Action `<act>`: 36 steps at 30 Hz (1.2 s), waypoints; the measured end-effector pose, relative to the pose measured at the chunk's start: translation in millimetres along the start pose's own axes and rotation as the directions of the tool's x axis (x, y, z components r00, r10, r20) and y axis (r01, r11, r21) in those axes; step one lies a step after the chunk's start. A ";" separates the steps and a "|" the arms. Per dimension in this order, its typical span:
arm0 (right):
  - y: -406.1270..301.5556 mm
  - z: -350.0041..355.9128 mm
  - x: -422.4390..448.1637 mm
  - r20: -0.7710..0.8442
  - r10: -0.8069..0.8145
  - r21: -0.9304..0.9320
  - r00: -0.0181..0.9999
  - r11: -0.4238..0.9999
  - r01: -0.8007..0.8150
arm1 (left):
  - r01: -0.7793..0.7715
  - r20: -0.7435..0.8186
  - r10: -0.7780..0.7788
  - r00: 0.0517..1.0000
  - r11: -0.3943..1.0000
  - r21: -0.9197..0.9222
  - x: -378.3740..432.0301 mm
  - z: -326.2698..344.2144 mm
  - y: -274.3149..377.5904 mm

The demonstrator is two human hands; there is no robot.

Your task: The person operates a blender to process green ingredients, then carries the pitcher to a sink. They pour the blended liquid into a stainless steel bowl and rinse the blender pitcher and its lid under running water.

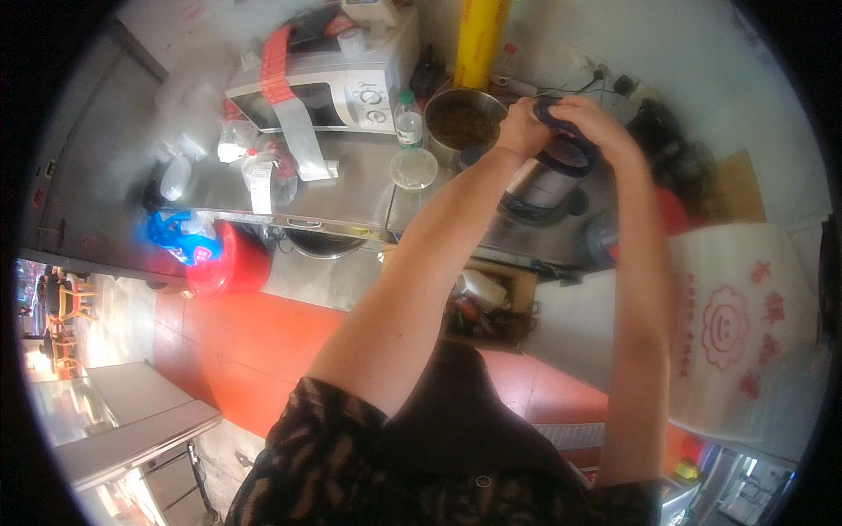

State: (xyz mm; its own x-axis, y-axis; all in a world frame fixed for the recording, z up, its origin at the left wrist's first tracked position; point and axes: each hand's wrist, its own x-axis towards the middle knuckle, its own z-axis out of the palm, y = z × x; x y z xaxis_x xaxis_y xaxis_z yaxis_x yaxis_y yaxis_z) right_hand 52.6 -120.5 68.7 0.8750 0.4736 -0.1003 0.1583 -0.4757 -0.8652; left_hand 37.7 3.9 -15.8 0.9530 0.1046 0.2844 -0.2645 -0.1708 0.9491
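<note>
Both my hands are together at the back right of the steel counter. My left hand (pixel 525 128) grips one side of a dark blue plastic piece (pixel 547 115), which may be a lid or a handle. On its other side, the fingers of my right hand (pixel 589 125) are closed around it. Just below them is a stainless-steel cylindrical vessel (pixel 536 183) with a dark blue rim, tilted in this view. Left of my left hand stands a steel pot (pixel 460 125) with brown contents. A round clear plastic tub (pixel 414 169) lies nearer, beside my left forearm.
A green-capped bottle (pixel 408 121) stands by a white microwave (pixel 368 92) draped with a red-and-white strip (pixel 293 115). Behind the pot rises a yellow roll (pixel 482 46). Cables (pixel 595 82) run along the wall. A red bucket (pixel 240 263) stands below the counter.
</note>
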 end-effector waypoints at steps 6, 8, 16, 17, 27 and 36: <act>0.3 -2.7 1.0 0.015 0.026 -0.012 1.000 1.000 -0.026 | 0.004 -0.022 -0.003 1.000 1.000 0.031 0.7 2.0 2.0; -4.8 1.9 2.5 0.023 0.023 -0.023 0.999 1.000 -0.022 | -0.026 -0.037 0.028 0.999 0.998 0.056 5.9 -0.8 -11.5; -0.6 -1.6 2.7 0.011 0.028 -0.030 1.000 0.999 -0.027 | -0.051 -0.006 0.051 0.999 0.999 0.005 2.5 3.0 -3.9; 1.0 -3.5 2.9 0.020 0.030 -0.034 0.999 0.999 -0.029 | -0.041 -0.007 0.041 0.999 0.999 0.024 1.5 3.5 -2.1; -1.1 0.4 3.8 0.014 0.024 -0.021 1.000 0.999 -0.024 | -0.088 -0.070 0.094 0.993 0.992 0.089 6.6 3.1 -15.8; 0.6 -2.0 3.3 0.022 0.032 -0.036 0.999 0.999 -0.031 | -0.064 -0.070 0.072 0.995 0.992 0.111 2.7 2.3 -7.0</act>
State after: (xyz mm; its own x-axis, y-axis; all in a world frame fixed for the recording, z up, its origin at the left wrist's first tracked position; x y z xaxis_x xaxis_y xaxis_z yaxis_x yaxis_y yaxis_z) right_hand 56.5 -120.7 68.8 0.8693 0.4745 -0.1384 0.1478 -0.5168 -0.8433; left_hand 42.4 3.1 -21.9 0.9190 0.1601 0.3603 -0.3066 -0.2845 0.9083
